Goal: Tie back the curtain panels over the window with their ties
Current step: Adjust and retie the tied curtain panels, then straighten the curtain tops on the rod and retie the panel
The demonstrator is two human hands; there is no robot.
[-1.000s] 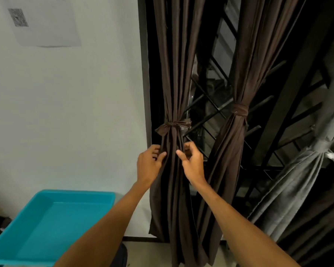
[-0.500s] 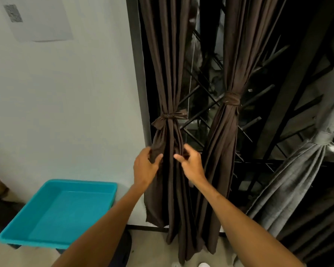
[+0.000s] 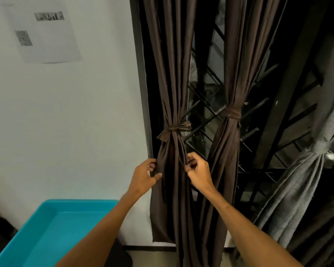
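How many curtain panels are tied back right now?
3: the left brown panel between both hands, the middle brown panel, and the grey panel at right. More may hang beyond the frame.

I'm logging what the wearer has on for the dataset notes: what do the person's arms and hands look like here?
Both forearms are bare, with no sleeves in view. The left hand and right hand wear no gloves, and no watch or bracelet shows on either wrist. Rings cannot be ruled out.
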